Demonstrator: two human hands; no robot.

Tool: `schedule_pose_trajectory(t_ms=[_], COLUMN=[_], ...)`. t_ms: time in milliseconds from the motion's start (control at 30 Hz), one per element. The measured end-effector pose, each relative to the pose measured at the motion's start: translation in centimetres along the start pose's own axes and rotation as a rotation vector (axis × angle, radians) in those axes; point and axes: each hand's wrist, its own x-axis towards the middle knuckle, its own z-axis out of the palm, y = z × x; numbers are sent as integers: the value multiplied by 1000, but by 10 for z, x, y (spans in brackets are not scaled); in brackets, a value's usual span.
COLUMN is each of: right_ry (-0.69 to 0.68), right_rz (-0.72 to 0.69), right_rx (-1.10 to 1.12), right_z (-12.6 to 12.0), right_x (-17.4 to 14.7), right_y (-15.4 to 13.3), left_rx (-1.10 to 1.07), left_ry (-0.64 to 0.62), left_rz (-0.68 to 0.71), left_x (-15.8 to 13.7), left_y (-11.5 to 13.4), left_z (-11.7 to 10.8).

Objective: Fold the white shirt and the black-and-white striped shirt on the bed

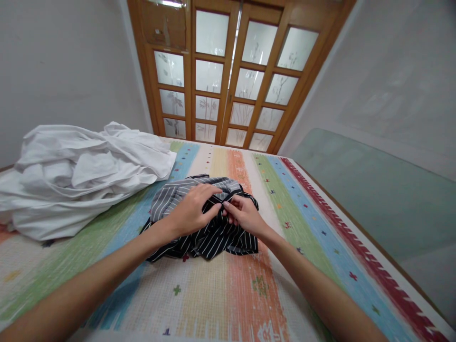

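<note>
A black shirt-like garment with white stripes (213,242) lies bunched on the patterned bed cover; its greyish inner side shows at the back left. My left hand (194,206) rests over the cloth's left and middle part, fingers curved and thumb pointing to the right, holding the fabric. Close beside it, my right hand (245,216) pinches a dark edge of the garment between thumb and fingers. Both hands meet near the garment's middle. Some left fingertips are hidden, and any small part inside the right pinch is too small to make out.
A large heap of white cloth (81,175) lies at the left. The striped, multicoloured cover (213,294) spreads under everything. Wooden doors with frosted panes (210,76) stand beyond the far edge. Grey walls rise on both sides, with a pale green panel (366,185) at the right.
</note>
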Motion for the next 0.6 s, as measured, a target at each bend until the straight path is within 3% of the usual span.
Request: schedule_pose_trajectory(t_ms=[67,167,433,600], right_ry=[32,63,78,97], right_rz=[-37,-42,42,-29], right_rx=[-14,-15,23,-246], right_z=[-1,-4,0,3], right_x=[-5,-10,-18,-17], right_y=[-3,-3,10,14], left_rx=[-9,-62,-180,-231], left_ry=[-111,-176,-199,-154], left_rz=[-7,-70,-128,-132], left_x=[6,11,2,-4], left_y=[-4,-7,-6,-4], left_z=[11,21,34,35])
